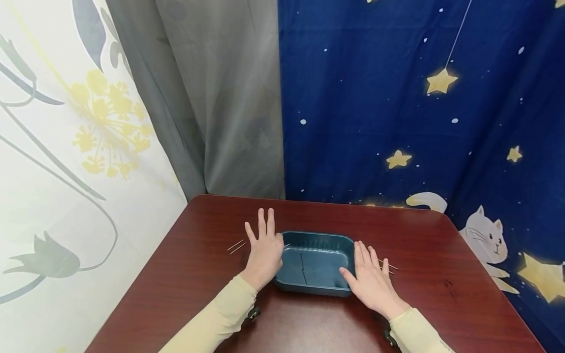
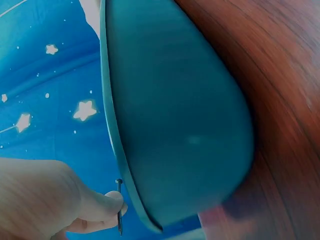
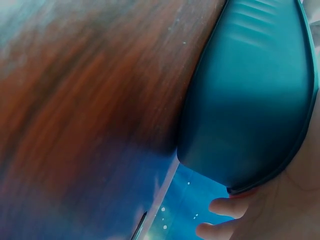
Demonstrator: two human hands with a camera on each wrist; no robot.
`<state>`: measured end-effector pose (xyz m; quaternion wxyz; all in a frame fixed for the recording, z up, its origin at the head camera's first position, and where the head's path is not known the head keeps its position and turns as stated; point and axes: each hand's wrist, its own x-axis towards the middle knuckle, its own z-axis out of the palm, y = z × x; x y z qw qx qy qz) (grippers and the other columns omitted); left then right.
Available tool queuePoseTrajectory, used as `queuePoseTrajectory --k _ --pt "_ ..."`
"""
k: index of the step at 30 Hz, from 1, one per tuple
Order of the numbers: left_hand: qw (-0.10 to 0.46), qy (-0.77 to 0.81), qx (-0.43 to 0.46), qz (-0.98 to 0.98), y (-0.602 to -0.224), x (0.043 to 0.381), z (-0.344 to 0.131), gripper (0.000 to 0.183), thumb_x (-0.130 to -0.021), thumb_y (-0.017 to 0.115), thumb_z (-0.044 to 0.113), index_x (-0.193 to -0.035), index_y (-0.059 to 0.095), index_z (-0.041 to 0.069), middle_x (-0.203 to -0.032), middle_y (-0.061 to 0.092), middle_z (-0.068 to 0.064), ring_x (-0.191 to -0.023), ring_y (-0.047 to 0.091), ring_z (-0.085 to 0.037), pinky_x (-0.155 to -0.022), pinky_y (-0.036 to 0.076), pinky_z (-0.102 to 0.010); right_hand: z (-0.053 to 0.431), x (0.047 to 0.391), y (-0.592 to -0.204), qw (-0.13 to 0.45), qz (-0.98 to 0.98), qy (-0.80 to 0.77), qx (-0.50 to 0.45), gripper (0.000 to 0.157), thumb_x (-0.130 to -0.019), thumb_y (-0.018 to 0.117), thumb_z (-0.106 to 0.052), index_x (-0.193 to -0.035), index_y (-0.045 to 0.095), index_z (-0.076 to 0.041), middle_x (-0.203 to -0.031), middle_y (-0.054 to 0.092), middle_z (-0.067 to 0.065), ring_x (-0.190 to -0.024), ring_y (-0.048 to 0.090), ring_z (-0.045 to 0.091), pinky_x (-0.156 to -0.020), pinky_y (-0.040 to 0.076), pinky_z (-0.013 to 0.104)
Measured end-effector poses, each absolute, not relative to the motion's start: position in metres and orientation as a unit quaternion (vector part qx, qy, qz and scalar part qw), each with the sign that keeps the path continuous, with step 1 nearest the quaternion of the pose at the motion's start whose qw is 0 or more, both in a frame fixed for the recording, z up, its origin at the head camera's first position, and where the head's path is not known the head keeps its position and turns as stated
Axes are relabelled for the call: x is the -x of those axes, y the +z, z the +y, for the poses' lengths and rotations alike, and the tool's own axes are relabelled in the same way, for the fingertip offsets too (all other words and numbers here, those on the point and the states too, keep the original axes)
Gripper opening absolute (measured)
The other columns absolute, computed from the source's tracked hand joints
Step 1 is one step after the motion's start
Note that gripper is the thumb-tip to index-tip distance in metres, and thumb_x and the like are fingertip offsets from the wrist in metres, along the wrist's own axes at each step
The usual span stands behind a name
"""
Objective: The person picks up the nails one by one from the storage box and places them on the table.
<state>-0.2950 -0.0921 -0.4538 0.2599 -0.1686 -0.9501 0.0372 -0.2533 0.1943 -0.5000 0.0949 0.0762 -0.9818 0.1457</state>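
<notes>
The nail (image 2: 119, 207) I care about sits pinched between the thumb and index finger of the left hand (image 1: 264, 257), right by the rim at the left end of the blue-green tray (image 1: 326, 268); I can't tell whether it touches that rim. The other three fingers of that hand fan out straight. The right hand (image 1: 372, 284) has nothing in its grasp: its fingers are extended along the tray's right rim, with the thumb spread off to the inner side. Inside the tray I make out what look like two dark nails (image 1: 302, 261) lying end to end. Two more nails (image 1: 236, 245) lie on the worktop (image 1: 176, 274) left of the left hand, and I see others (image 1: 390, 265) partly behind the right hand's fingers. Beyond hang a gray curtain (image 1: 238, 98) and a starry blue curtain (image 1: 353, 98).
</notes>
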Motion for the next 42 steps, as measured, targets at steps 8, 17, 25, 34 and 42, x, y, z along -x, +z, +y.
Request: queuePoseTrajectory --k 8,17,25,34,42 --pt "0.272 0.042 0.162 -0.948 -0.462 0.3 -0.121 0.037 -0.057 0.081 0.032 -0.084 0.068 0.01 -0.15 0.011 -0.025 -0.137 -0.002 -0.046 -0.096 0.004 -0.072 0.194 0.253 -0.5 0.094 -0.983 0.14 -0.075 0.088 -0.086 0.047 -0.059 -0.148 0.006 -0.013 -0.152 0.015 0.01 -0.137 0.013 0.039 -0.097 0.006 0.07" --pt "0.28 0.02 0.154 -0.947 -0.478 0.304 -0.147 0.024 -0.065 0.078 0.026 -0.078 0.066 0.009 -0.15 0.013 -0.024 -0.137 0.001 -0.045 -0.095 0.005 -0.073 0.193 0.253 -0.497 0.094 -0.983 0.138 -0.072 0.088 -0.086 0.047 -0.059 -0.148 0.007 -0.012 -0.153 0.014 0.01 -0.137 0.012 0.039 -0.097 0.005 0.07" --pt "0.26 0.015 0.153 -0.953 -0.485 0.309 -0.171 0.026 -0.064 0.081 0.026 -0.079 0.067 0.01 -0.151 0.008 -0.023 -0.137 -0.001 -0.045 -0.094 0.011 -0.074 0.192 0.252 -0.497 0.088 -0.984 0.14 -0.071 0.087 -0.086 0.047 -0.058 -0.148 0.007 -0.012 -0.152 0.015 0.011 -0.137 0.012 0.039 -0.097 0.005 0.07" --pt "0.227 0.004 0.149 -0.962 -0.491 0.322 -0.198 0.02 -0.066 0.079 0.021 -0.079 0.069 0.011 -0.15 0.012 -0.023 -0.137 -0.006 -0.044 -0.094 0.009 -0.075 0.191 0.255 -0.494 0.101 -0.982 0.141 -0.075 0.087 -0.086 0.048 -0.057 -0.148 0.008 -0.012 -0.152 0.016 0.011 -0.136 0.013 0.039 -0.097 0.005 0.07" --pt "0.198 -0.018 0.133 -0.971 -0.502 0.326 -0.21 0.013 -0.07 0.076 0.019 -0.077 0.067 0.011 -0.15 0.01 -0.024 -0.136 -0.011 -0.043 -0.093 0.007 -0.075 0.191 0.252 -0.496 0.1 -0.982 0.141 -0.074 0.087 -0.086 0.049 -0.057 -0.148 0.009 -0.012 -0.152 0.016 0.011 -0.136 0.014 0.039 -0.097 0.006 0.07"
